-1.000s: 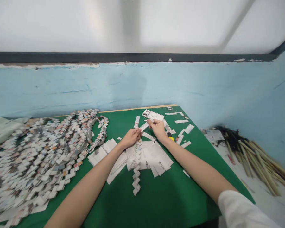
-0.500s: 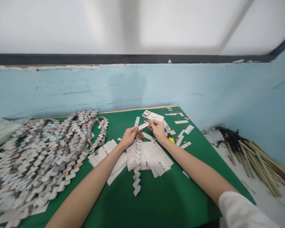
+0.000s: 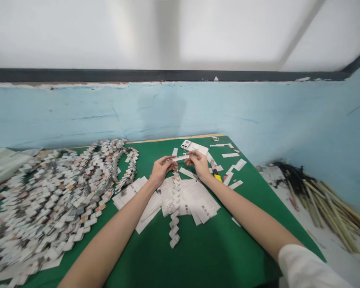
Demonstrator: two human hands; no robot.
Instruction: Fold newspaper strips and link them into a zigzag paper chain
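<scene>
White phone (image 3: 195, 147) lying on green desk (image 3: 255, 192). Left hand (image 3: 161, 170) and right hand (image 3: 199, 165), each with grip closed on one end of narrow paper strip (image 3: 181, 158), held just nearside of phone. Zigzag paper chain (image 3: 174, 231), printed sheets (image 3: 203, 200) farther nearside of phone; big folded-paper heap (image 3: 63, 200) left of phone.

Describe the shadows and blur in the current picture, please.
Head view: a soft shadow lies on the blue wall; head view: the green table darkens near the bottom; head view: the held paper strip looks clearer than the sticks at right.
</scene>
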